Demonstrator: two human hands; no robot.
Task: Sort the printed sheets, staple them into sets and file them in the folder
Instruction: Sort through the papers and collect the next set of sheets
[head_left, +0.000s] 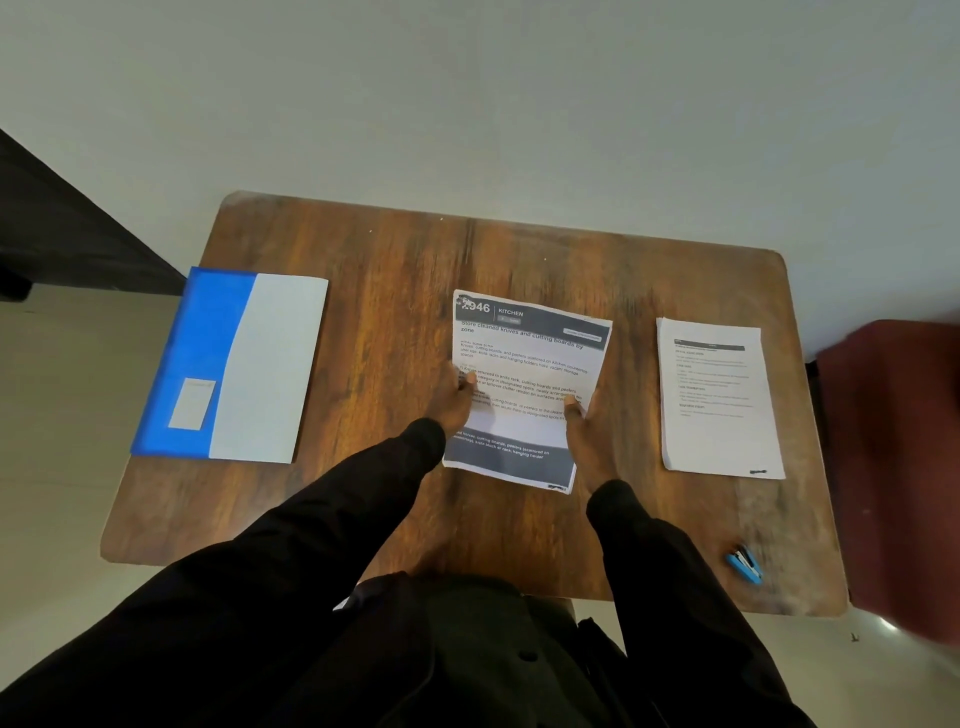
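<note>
White printed sheet (524, 364), dark header band reading KITCHEN, is sitting mid-table, slightly skewed, top edge pointing away from the person. Left hand (457, 400) is gripping its left edge, thumb lying on the print, fingers hidden under the paper. Right hand (584, 431) is pinching the right edge the same way, thumb on top. Paper is bowing a little between the two hands; cannot tell whether its near edge is touching the wood. Both arms are wearing black sleeves (363, 499).

Stack of sheets (719, 400) is lying to the right, well apart from the held one, squared up, print facing up. Blue stapler (745, 564) is lying near the near-right corner, apart from the stack. Folder (228, 364), blue with a grey front panel and a small label, is lying flat right at the left edge of the wooden table (363, 270). Something dark red (893, 467) is showing blurred beyond the right edge.
</note>
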